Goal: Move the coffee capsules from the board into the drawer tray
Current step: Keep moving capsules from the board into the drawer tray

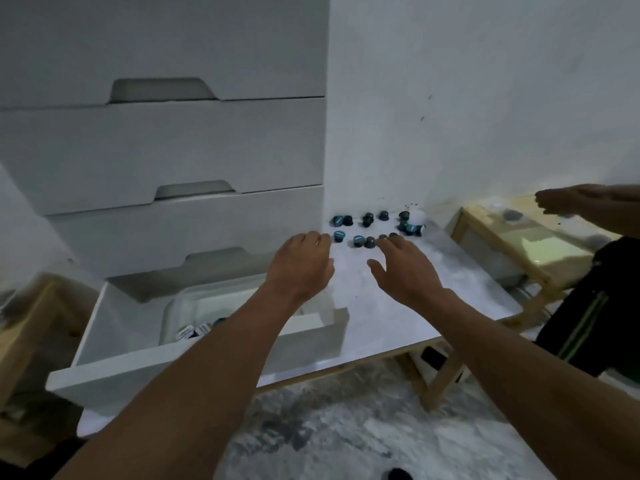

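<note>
Several dark and blue coffee capsules [375,225] lie scattered at the far end of the white marbled board [433,292], against the wall. My left hand [299,263] reaches over the board's left edge, fingers relaxed, tips just short of a blue capsule [339,236]. My right hand [403,268] is spread open, its fingertips at the nearest dark capsules [370,241]. Neither hand holds anything. Below my left forearm the white drawer [138,362] stands pulled out with a clear tray [180,306] inside, a few capsules [194,330] lying in it.
A white drawer unit [166,150] with shut upper drawers rises on the left. Another person's hand [571,202] reaches over a wooden side table [519,237] at the right, dark clothing below it. A wooden stool [20,327] stands far left.
</note>
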A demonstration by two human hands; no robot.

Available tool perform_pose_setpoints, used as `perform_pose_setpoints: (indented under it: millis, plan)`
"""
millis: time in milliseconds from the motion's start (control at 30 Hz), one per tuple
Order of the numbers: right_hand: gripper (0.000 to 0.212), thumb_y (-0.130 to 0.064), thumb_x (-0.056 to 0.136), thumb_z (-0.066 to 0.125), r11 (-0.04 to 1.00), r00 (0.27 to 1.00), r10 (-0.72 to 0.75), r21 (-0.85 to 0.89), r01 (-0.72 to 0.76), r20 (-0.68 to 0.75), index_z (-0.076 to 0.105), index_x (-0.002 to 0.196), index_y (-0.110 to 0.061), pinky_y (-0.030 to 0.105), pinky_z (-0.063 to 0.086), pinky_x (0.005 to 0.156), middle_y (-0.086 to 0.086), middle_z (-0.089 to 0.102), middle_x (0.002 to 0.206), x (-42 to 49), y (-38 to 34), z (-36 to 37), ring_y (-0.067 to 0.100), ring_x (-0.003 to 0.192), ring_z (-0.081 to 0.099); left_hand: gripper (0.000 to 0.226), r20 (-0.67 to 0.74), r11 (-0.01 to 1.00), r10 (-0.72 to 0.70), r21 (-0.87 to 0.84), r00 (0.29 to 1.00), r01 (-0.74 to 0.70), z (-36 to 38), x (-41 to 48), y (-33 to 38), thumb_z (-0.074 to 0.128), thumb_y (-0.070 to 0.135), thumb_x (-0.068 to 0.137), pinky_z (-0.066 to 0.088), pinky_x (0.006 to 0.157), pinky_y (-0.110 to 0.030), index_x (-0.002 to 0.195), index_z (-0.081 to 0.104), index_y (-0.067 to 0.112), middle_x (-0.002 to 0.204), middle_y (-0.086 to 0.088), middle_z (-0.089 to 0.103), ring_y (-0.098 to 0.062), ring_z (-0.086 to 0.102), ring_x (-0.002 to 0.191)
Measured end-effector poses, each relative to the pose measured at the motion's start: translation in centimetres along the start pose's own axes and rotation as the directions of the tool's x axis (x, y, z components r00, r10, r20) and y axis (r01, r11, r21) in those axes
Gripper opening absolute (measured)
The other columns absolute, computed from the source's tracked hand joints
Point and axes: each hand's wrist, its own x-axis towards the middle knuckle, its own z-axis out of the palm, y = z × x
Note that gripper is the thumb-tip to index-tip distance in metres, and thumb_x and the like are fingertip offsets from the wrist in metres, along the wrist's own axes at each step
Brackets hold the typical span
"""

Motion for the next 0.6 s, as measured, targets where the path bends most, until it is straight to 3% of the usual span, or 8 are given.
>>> perform_pose_setpoints:
  millis: [133, 367, 600]
  plan:
    - [0.048, -0.036, 0.094, 0.050, 0.999, 0.999, 0.035, 0.005, -0.035, 0.022, 0.045, 0.134, -0.012, 0.039, 0.044, 0.094, 0.010, 0.050, 0.134, 0.7, 5.1, -0.3, 0.028, 0.122, 0.047, 0.031, 0.007, 1.000, -0.005, -0.029, 1.000, 0.005, 2.0, 3.8, 3.0, 0.050, 0.026, 0.089, 0.044, 0.074, -0.035, 0.113, 0.055, 0.006, 0.106, -0.012, 0.062, -0.029, 0.058, 0.092]
    - [0.048, -0.035, 0.094, 0.050, 0.999, 0.997, -0.014, 0.038, 0.011, 0.071, 0.047, 0.134, -0.008, 0.037, 0.039, 0.100, 0.013, 0.051, 0.135, 5.2, 15.4, 0.1, 0.029, 0.124, 0.046, 0.031, 0.039, 0.994, -0.093, -0.055, 0.995, 0.095, 8.2, 11.3, 9.0, 0.049, 0.027, 0.090, 0.041, 0.072, -0.032, 0.112, 0.056, 0.007, 0.106, -0.009, 0.062, -0.026, 0.057, 0.094]
    - [0.045, -0.035, 0.095, 0.048, 0.989, 0.981, -0.142, 0.054, 0.136, 0.134, 0.048, 0.132, -0.009, 0.035, 0.041, 0.098, 0.009, 0.051, 0.135, 10.0, 23.5, 0.8, 0.026, 0.122, 0.048, 0.029, 0.010, 0.968, -0.224, -0.112, 0.974, 0.224, 13.2, 16.7, 13.8, 0.063, 0.022, 0.080, 0.050, 0.072, -0.035, 0.105, 0.061, 0.006, 0.098, -0.010, 0.065, -0.027, 0.062, 0.089]
